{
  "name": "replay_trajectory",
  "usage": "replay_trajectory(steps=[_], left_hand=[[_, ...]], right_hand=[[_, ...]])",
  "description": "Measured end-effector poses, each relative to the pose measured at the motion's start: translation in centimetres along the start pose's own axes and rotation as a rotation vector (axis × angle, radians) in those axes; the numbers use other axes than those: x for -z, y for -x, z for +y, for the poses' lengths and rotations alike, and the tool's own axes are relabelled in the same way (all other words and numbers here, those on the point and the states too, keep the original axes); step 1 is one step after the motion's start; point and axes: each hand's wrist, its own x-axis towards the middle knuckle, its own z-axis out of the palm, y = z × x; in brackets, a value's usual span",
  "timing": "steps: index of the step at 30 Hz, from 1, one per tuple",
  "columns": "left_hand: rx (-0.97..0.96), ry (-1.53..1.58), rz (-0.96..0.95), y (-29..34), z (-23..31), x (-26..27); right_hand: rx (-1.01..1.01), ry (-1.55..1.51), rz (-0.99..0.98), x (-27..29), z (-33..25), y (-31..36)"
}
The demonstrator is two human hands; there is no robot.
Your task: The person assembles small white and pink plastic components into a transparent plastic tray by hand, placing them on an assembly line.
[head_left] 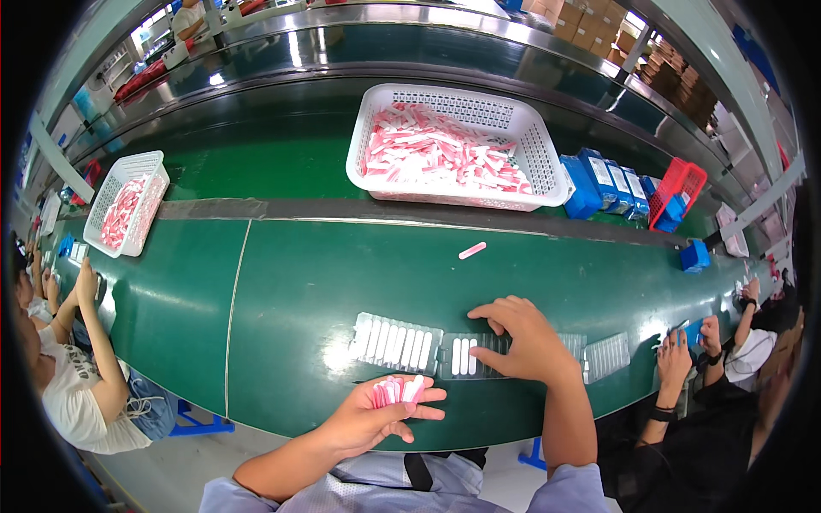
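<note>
My left hand [359, 421] is closed around a bunch of small pink-and-white sticks [398, 391], held just above the near edge of the table. My right hand [528, 340] hovers over a clear plastic tray [446, 352], thumb and index finger spread apart with nothing seen between them. Several white sticks [463, 356] lie side by side in that tray, close to my thumb. To its left a second clear tray [437, 344] holds a row of white sticks. Further right is another clear ribbed tray [608, 357], and my right hand and wrist partly cover what lies between.
One loose pink stick [472, 250] lies beyond my hands. A large white basket [445, 198] full of pink-and-white sticks stands behind it, beside blue boxes [603, 184] and a red basket [691, 175]. Co-workers sit close on both sides, their hands [676, 363] at the table.
</note>
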Motion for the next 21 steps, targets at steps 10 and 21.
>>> replay_trajectory(steps=[10, 21], left_hand=[[-0.039, -0.164, 0.027, -0.2, 0.0, -0.9], [-0.016, -0.125, 0.028, -0.4, 0.1, -0.3]], right_hand=[[0.164, -0.401, -0.087, -2.8, -3.5, 0.1], [-0.214, -0.416, -0.11, 1.4, 1.3, 1.7]])
